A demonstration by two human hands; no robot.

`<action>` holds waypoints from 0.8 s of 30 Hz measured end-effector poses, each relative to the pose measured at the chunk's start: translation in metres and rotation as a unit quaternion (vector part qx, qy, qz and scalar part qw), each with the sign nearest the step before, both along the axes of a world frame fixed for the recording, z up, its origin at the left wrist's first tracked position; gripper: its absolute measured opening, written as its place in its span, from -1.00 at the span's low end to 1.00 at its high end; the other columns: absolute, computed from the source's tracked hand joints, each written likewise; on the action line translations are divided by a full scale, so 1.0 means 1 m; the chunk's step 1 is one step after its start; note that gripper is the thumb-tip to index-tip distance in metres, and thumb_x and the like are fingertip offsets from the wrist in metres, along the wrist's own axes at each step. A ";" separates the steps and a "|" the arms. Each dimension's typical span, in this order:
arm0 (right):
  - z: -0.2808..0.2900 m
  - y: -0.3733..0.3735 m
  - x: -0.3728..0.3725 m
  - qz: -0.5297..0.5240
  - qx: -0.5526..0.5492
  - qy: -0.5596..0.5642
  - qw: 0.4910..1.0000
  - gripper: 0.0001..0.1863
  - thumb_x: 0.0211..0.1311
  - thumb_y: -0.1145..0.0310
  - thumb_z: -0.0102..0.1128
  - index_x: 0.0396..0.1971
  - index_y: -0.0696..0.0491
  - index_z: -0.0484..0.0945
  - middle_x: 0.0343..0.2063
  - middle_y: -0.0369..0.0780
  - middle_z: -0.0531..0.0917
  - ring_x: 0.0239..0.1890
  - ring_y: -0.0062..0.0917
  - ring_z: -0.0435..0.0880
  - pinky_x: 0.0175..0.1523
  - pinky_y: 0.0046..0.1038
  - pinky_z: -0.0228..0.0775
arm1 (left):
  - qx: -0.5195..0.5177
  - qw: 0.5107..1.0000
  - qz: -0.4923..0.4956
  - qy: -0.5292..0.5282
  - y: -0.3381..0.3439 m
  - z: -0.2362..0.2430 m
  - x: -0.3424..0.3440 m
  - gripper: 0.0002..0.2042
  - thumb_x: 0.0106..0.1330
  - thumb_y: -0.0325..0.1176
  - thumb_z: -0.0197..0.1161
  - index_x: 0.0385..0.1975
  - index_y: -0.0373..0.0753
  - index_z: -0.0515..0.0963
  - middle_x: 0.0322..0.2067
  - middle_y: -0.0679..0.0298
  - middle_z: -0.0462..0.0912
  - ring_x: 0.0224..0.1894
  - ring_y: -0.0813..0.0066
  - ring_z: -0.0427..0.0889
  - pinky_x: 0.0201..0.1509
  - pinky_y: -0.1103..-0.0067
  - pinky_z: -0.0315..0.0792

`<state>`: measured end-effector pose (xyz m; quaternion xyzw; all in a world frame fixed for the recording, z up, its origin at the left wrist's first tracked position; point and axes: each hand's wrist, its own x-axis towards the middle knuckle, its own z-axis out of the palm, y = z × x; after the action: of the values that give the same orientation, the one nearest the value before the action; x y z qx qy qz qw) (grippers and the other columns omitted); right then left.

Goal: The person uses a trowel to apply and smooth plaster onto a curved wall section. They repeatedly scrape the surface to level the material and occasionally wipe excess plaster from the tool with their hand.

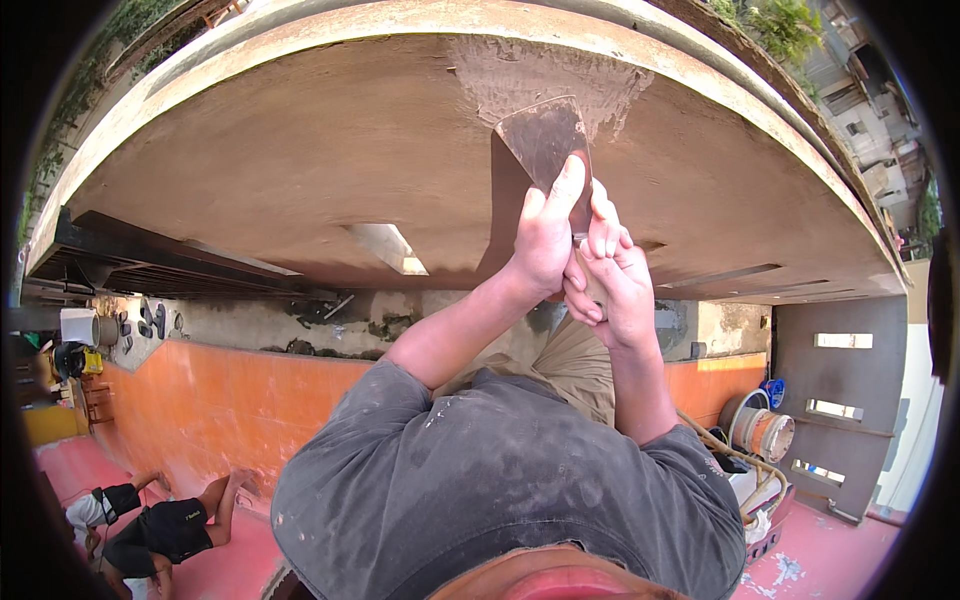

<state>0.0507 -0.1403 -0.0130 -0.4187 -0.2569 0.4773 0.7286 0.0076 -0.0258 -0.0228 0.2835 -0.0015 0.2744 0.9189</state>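
A broad putty knife (545, 138) with a dark, worn metal blade points up against a brown plastered wall (330, 140). My left hand (545, 240) is closed around the lower blade, its thumb lying along the metal. Just below and to the right, my right hand (622, 290) grips the pale handle, which the fingers mostly cover. Behind the blade's top edge, a rougher, lighter patch (540, 75) runs up to the wall's pale top ledge (400, 18). The blade throws a dark shadow on the plaster to its left.
Narrow slots (390, 248) pierce the wall, and a dark slatted rail (150, 255) stands at left. Below lies an orange surface (230, 390). Two people (165, 530) are low on the pink floor at lower left. Buckets (765, 430) and a cane-framed item (765, 490) sit at right.
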 end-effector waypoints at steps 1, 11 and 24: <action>-0.001 0.000 -0.001 -0.001 0.005 0.006 1.000 -0.93 0.53 0.39 -0.02 -0.24 -0.02 0.34 -0.48 -0.19 0.49 -0.78 -0.71 0.28 -0.72 -0.67 0.09 | 0.012 1.000 0.006 0.010 0.002 0.002 -0.001 -0.48 0.65 0.01 -0.19 -0.51 -0.22 0.43 -0.78 0.26 0.36 -0.68 0.40 0.44 -0.36 0.30 0.60; 0.001 0.005 -0.009 -0.013 0.006 0.044 0.999 -0.88 0.55 0.39 0.03 -0.25 0.09 0.45 -0.52 -0.23 0.53 -0.79 -0.73 0.30 -0.73 -0.67 0.09 | 0.024 0.999 0.028 0.010 0.009 0.007 -0.004 -0.47 0.64 0.04 -0.17 -0.52 -0.23 0.42 -0.77 0.28 0.36 -0.68 0.43 0.43 -0.35 0.33 0.60; 0.003 0.010 -0.022 -0.051 0.004 0.017 0.999 -0.79 0.56 0.37 0.01 -0.32 0.14 0.48 -0.53 -0.26 0.52 -0.79 -0.73 0.32 -0.73 -0.65 0.13 | -0.007 1.000 -0.009 -0.002 0.011 0.005 -0.009 -0.49 0.60 0.01 -0.04 -0.56 -0.23 0.42 -0.77 0.25 0.40 -0.69 0.42 0.47 -0.41 0.36 0.58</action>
<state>0.0283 -0.1302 -0.0099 -0.4203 -0.2245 0.4453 0.7580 -0.0010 -0.0148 -0.0178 0.2768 -0.0036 0.2664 0.9233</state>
